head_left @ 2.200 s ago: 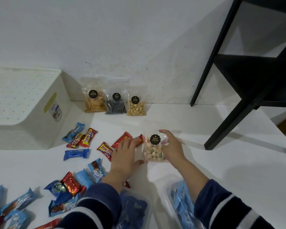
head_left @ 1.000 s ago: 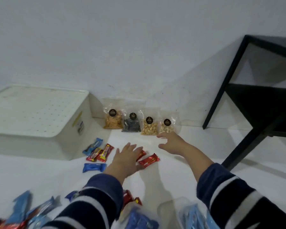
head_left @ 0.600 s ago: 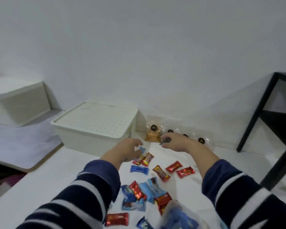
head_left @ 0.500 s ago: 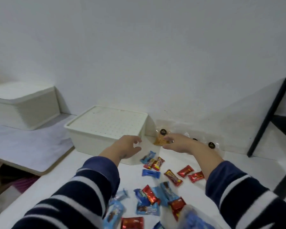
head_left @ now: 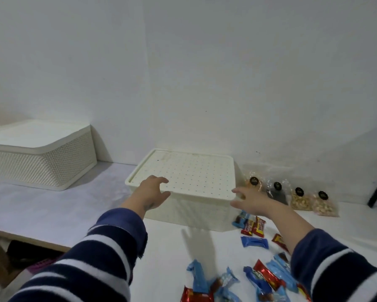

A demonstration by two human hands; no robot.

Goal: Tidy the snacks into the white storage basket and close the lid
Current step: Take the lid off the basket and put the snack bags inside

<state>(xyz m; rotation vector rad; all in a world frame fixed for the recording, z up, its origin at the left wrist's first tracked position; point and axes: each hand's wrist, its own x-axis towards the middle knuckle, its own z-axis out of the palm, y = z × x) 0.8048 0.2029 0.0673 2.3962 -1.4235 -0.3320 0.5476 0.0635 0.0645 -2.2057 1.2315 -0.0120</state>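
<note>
Left hand [head_left: 151, 194] and right hand [head_left: 247, 199], both empty and spread, flank the lidded white storage basket's [head_left: 183, 205] near edge, its lid [head_left: 187, 173] directly ahead between them.

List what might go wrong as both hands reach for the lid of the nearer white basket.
1. The four clear snack bags stand close beside the basket, right behind the right hand; lifting the lid on that side may knock them over.
2. Wrapped candies lie against the basket's near right corner; shifting it could scatter them.
3. The left hand sits only at the lid's edge, so it may tilt.
</note>
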